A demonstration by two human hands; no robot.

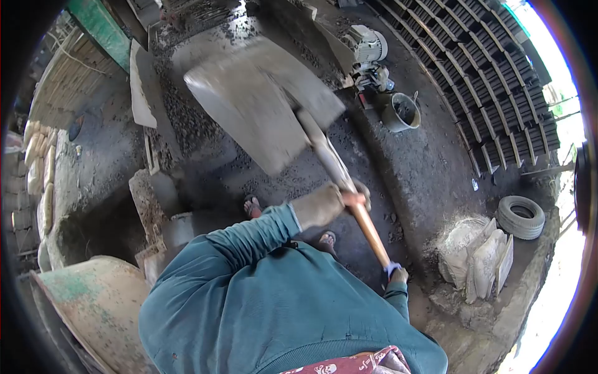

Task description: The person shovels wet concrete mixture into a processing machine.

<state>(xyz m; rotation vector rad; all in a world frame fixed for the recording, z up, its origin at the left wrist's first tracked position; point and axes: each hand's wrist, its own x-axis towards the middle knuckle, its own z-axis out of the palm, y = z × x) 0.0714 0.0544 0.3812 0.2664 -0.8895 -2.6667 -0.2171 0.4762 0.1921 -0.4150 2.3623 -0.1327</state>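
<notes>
A large grey shovel blade [255,93] is raised in front of me, slightly blurred, its wooden handle [372,235] slanting down to the right. My left hand [330,204], in a worn glove, is wrapped round the lower shaft near the blade. Farther back, my right hand [397,274] grips the handle's end, where something pale blue shows. Dark loose material lies on the ground beneath the blade. Both sleeves are teal.
An electric motor [367,45] and a bucket [400,112] stand ahead to the right. At the right are stacked racks [479,75], a tyre [521,217] and pale sacks [476,255]. A rusty curved metal container [93,305] sits at lower left, near a dark pit [99,224].
</notes>
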